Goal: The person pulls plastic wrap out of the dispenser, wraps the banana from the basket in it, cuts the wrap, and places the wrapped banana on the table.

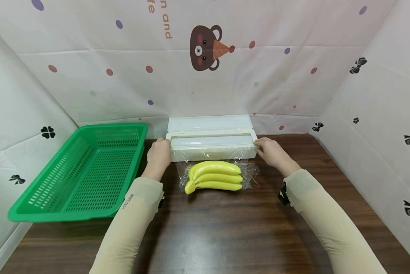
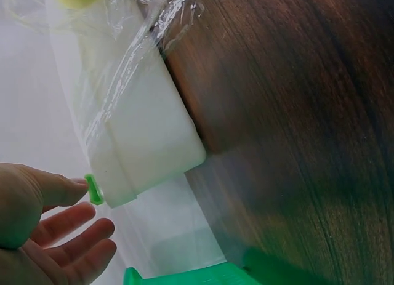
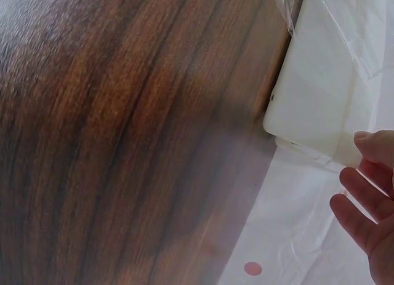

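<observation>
A white cling film dispenser [image 1: 211,154] stands at the back of the table, its lid [image 1: 209,123] raised behind. My left hand [image 1: 158,156] is at its left end. In the left wrist view the thumb and a mostly hidden forefinger pinch a small green slider tab [image 2: 94,189]; the other fingers are loosely bent. At the opposite end, my right hand [image 1: 273,153] grips the corner with thumb and forefinger. Clear film [image 1: 251,176] comes over the dispenser's front edge and covers a bunch of yellow bananas [image 1: 216,177] lying just in front.
A green plastic basket [image 1: 141,150] with slotted sides stands to the left, close beside my left forearm. Behind the dispenser hangs a printed white cloth [image 1: 276,87], with more cloth along both sides. Dark wood tabletop [image 1: 225,228] shows between my forearms.
</observation>
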`<state>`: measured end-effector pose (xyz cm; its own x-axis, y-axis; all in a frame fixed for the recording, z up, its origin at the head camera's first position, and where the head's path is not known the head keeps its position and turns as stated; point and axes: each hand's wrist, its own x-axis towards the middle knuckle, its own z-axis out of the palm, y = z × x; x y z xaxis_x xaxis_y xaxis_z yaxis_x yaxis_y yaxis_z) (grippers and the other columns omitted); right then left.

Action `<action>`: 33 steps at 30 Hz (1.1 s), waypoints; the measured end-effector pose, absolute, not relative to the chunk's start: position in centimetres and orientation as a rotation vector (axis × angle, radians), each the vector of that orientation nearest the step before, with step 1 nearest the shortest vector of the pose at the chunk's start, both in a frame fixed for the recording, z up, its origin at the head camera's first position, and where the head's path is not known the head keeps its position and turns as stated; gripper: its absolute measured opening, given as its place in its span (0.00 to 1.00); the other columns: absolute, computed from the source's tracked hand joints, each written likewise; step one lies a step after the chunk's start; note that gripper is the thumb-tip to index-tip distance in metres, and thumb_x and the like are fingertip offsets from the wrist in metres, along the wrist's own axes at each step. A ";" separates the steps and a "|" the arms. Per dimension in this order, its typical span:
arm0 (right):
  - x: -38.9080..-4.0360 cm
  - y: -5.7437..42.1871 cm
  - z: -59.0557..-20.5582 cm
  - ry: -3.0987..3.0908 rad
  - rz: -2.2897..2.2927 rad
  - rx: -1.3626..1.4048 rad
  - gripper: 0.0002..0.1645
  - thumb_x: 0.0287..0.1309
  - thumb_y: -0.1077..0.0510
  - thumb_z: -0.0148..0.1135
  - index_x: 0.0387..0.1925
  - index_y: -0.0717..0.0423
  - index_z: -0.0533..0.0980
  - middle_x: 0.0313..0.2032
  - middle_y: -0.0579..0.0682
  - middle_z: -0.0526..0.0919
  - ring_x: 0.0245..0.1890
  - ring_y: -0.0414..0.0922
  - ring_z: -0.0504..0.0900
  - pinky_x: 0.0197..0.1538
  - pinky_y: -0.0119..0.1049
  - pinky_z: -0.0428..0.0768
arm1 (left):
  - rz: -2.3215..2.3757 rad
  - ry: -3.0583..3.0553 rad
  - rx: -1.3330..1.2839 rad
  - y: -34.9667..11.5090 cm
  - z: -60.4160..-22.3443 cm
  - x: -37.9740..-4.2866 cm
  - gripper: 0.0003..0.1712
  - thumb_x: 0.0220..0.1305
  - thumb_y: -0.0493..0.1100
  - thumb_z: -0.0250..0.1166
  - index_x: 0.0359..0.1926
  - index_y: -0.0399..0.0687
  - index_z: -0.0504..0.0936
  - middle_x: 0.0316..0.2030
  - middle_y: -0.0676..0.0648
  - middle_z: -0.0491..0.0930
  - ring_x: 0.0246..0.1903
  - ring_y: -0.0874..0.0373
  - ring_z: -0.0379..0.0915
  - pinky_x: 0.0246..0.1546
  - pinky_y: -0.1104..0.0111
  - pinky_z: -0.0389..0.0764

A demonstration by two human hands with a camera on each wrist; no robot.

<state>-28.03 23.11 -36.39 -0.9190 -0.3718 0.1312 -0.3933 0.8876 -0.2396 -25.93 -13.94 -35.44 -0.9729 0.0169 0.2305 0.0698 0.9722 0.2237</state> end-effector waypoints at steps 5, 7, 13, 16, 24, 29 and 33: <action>-28.3 23.3 -36.7 -2.933 0.423 0.610 0.20 0.62 0.64 0.56 0.55 0.67 0.74 0.53 0.65 0.77 0.55 0.60 0.75 0.58 0.53 0.73 | -0.320 -2.908 -0.072 -13.9 -35.6 -26.1 0.14 0.62 0.29 0.58 0.46 0.40 0.83 0.38 0.36 0.77 0.37 0.41 0.77 0.34 0.53 0.81; -28.3 23.4 -36.7 -2.929 0.433 0.602 0.19 0.62 0.65 0.56 0.54 0.67 0.75 0.53 0.65 0.78 0.55 0.60 0.75 0.57 0.53 0.74 | -0.305 -2.911 -0.076 -14.0 -35.6 -26.3 0.14 0.62 0.29 0.58 0.46 0.40 0.83 0.38 0.37 0.77 0.37 0.42 0.77 0.34 0.53 0.81; -28.6 23.4 -36.7 -2.912 0.440 0.585 0.16 0.61 0.66 0.57 0.50 0.66 0.78 0.51 0.64 0.80 0.53 0.59 0.77 0.55 0.52 0.75 | -0.319 -2.919 -0.080 -14.1 -35.6 -26.6 0.13 0.63 0.29 0.56 0.44 0.39 0.84 0.37 0.36 0.77 0.37 0.42 0.77 0.34 0.54 0.81; -28.8 23.3 -36.8 -2.893 0.444 0.576 0.15 0.60 0.65 0.59 0.48 0.66 0.79 0.49 0.63 0.81 0.51 0.59 0.78 0.54 0.52 0.76 | -0.356 -2.925 -0.060 -14.2 -35.6 -26.7 0.14 0.62 0.28 0.56 0.44 0.40 0.84 0.38 0.35 0.77 0.38 0.42 0.77 0.36 0.55 0.82; -28.6 22.8 -37.1 -2.868 0.471 0.561 0.12 0.58 0.65 0.61 0.43 0.64 0.82 0.44 0.61 0.83 0.47 0.57 0.80 0.51 0.51 0.78 | -0.458 -2.935 0.002 -14.4 -35.8 -26.6 0.14 0.63 0.28 0.54 0.44 0.38 0.84 0.40 0.34 0.79 0.40 0.42 0.78 0.39 0.54 0.81; -28.6 22.8 -37.3 -2.857 0.472 0.540 0.11 0.57 0.65 0.62 0.42 0.64 0.82 0.43 0.61 0.83 0.46 0.57 0.81 0.50 0.50 0.78 | -0.482 -2.931 0.001 -14.5 -35.8 -26.7 0.13 0.64 0.28 0.55 0.42 0.37 0.84 0.39 0.34 0.80 0.38 0.43 0.79 0.37 0.54 0.82; -28.6 22.9 -37.1 -2.850 0.475 0.525 0.12 0.57 0.65 0.62 0.43 0.64 0.82 0.44 0.61 0.83 0.46 0.57 0.81 0.50 0.50 0.78 | -0.469 -2.947 -0.008 -14.5 -35.4 -26.9 0.12 0.63 0.28 0.55 0.40 0.38 0.85 0.38 0.35 0.81 0.36 0.44 0.79 0.35 0.55 0.81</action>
